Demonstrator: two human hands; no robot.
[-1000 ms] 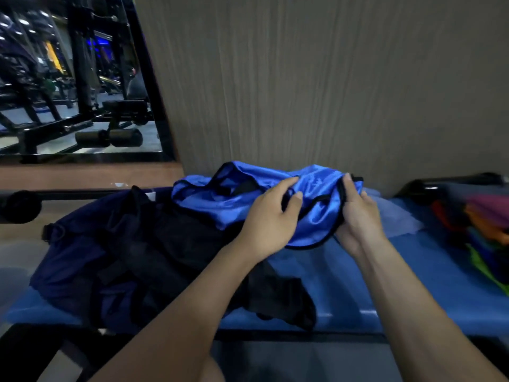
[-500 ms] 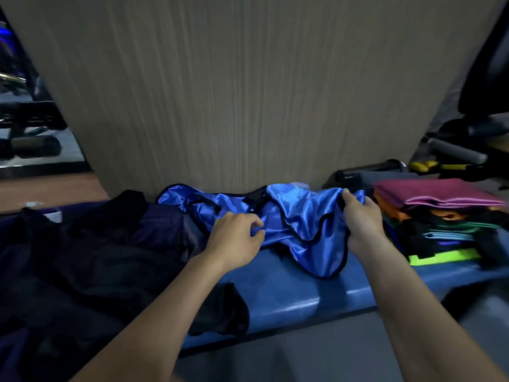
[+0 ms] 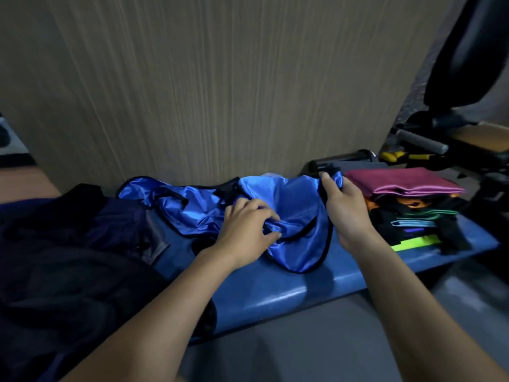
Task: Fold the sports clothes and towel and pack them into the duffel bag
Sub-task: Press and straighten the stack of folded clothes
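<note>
Slippery blue satin jersey (image 3: 286,205) lies spread on the bench (image 3: 275,293) by the wall, my left hand (image 3: 245,230) bunching its middle, my right hand (image 3: 344,208) pinching its far corner, and I judge it could slide off while folding.

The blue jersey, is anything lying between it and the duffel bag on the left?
Nothing visible blocks the way. The blue jersey, held by the left hand and right hand, lies on the blue bench with its left end beside the dark duffel bag. The bag's opening is too dark to make out.
</note>
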